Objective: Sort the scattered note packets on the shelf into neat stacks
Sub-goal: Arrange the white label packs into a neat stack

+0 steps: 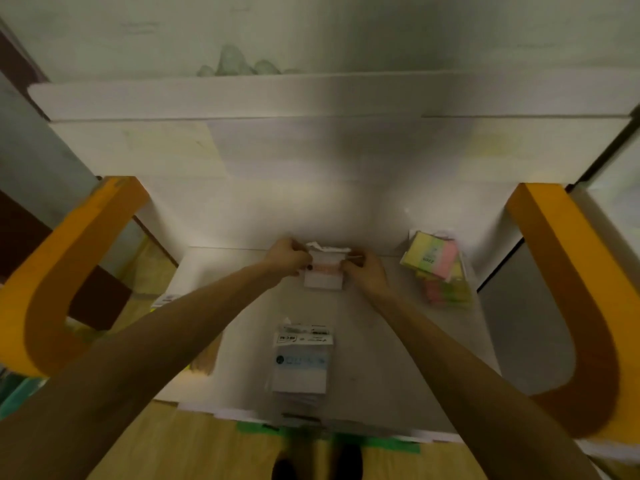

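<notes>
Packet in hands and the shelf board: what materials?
White packet: likely paper notes in a clear plastic sleeve; glossy film shows on the similar near stack. Shelf: looks like matte white laminate board, flat and even; core not visible.

Bare shelf (pixel 381 341) between, seemingly, white stack (pixel 300 365) and coloured packets (pixel 440 271).

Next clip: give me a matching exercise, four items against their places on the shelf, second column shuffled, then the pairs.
Items:
1. white packet
2. clear-wrapped packet stack
3. pastel packets
4. left hand

Places:
A. right side of the shelf, by the back
B. on the white packet's left edge
C. held between both hands, at the back
D. near the front edge, middle

Pairs: 1-C, 2-D, 3-A, 4-B
</notes>
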